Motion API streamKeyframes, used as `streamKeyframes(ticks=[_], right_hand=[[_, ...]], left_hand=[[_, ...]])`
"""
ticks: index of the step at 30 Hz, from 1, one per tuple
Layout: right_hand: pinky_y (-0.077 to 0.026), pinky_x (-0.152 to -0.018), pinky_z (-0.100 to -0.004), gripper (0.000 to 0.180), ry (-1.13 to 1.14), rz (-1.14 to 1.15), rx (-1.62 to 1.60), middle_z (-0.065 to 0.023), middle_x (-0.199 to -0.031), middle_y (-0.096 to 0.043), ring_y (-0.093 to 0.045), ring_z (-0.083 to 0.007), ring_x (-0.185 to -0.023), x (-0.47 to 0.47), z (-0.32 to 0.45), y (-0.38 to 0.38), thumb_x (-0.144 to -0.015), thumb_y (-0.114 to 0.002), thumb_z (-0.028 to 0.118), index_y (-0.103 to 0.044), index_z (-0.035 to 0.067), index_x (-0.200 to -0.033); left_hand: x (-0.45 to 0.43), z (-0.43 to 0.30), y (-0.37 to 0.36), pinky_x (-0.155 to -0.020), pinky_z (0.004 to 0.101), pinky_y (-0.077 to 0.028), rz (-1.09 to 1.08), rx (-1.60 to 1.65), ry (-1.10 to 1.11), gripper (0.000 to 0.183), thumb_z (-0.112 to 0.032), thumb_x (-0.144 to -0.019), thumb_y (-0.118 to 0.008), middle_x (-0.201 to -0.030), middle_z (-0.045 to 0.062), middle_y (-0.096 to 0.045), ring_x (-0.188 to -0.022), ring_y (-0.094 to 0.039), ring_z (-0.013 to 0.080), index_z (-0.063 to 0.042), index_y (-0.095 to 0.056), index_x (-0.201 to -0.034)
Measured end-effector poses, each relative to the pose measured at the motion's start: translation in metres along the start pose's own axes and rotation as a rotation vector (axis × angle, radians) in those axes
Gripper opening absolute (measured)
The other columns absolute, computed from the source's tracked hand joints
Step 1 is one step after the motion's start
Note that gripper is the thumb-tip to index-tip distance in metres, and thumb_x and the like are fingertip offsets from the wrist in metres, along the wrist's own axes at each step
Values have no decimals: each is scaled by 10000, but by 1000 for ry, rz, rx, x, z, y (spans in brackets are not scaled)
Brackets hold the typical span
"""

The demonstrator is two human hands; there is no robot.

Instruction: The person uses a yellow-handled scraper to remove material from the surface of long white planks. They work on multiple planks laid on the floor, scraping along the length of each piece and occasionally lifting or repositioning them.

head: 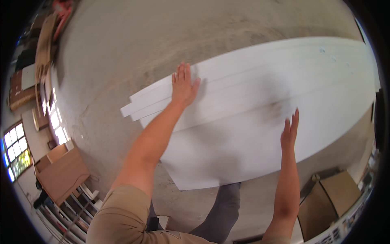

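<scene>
In front of me lies a large white glossy board (237, 152), running away to the right. Several long narrow white strips (152, 105) lie along its far side, with their left ends staggered and reaching past the board. My left hand (184, 88) is laid over these strips near their left ends, palm down, thumb apart from the fingers. Over the middle right of the board, my right hand (289, 131) is held edge-on with fingers extended and nothing in it. A blurred reflection shows beside it; I cannot tell whether that hand touches the board.
Bare concrete floor (122, 55) surrounds the board. Cardboard (332, 201) rests on the floor at lower right. A wooden box-like piece (64, 174) stands at left above a slatted metal rack (73, 219). Long wooden boards (45, 45) are at upper left. My leg (222, 210) is by the near edge.
</scene>
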State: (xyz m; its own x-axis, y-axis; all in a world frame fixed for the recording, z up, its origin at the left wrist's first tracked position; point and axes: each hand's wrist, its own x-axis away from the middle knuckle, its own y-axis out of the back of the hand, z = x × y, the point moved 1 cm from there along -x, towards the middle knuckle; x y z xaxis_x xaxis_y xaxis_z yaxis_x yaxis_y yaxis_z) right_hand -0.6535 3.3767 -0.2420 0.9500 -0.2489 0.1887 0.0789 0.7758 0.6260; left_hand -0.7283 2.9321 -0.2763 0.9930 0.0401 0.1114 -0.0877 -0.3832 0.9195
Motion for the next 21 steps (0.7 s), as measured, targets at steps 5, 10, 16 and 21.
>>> streamKeyframes(ticks=[5, 10, 16, 21], right_hand=[[-344, -1150, -431, 564, -201, 319, -158, -168, -1614, -289, -428, -336, -1412, 217, 64, 10, -1024, -432, 84, -276, 33, -1563], [-423, -1068, -386, 516, -416, 450, -143, -160, -1494, -452, -554, -280, -1275, 317, 95, 12, -1034, -439, 100, -336, 9, -1531], [-477, -990, -338, 462, -571, 277, -221, -146, -1369, -578, -643, -234, -1141, 366, 144, -11, -1029, -472, 107, -431, 1, -1477], [-487, -990, -345, 447, -588, 143, -164, -159, -1351, -619, -664, -249, -1125, 427, 183, 4, -993, -524, 129, -491, 14, -1424]], left_hand=[[138, 175, 52, -1177, 592, -222, -278, -47, 549, 630, -381, -990, -530, -1558, 228, -354, -1455, -328, 371, -6, -389, -1476], [196, 313, 44, -1153, 452, -312, -388, 471, 1171, 646, -506, -1020, -420, -1473, 193, -482, -1395, -423, 332, -23, -442, -1447], [144, 286, 11, -1007, 421, -429, -39, 1160, 1210, 630, -591, -1028, -343, -1348, 108, -585, -1233, -545, 244, -100, -528, -1377], [132, 284, 15, -1057, 545, -375, 139, 1617, 1069, 671, -626, -1001, -375, -1453, 73, -521, -1267, -529, 311, -167, -411, -1489]])
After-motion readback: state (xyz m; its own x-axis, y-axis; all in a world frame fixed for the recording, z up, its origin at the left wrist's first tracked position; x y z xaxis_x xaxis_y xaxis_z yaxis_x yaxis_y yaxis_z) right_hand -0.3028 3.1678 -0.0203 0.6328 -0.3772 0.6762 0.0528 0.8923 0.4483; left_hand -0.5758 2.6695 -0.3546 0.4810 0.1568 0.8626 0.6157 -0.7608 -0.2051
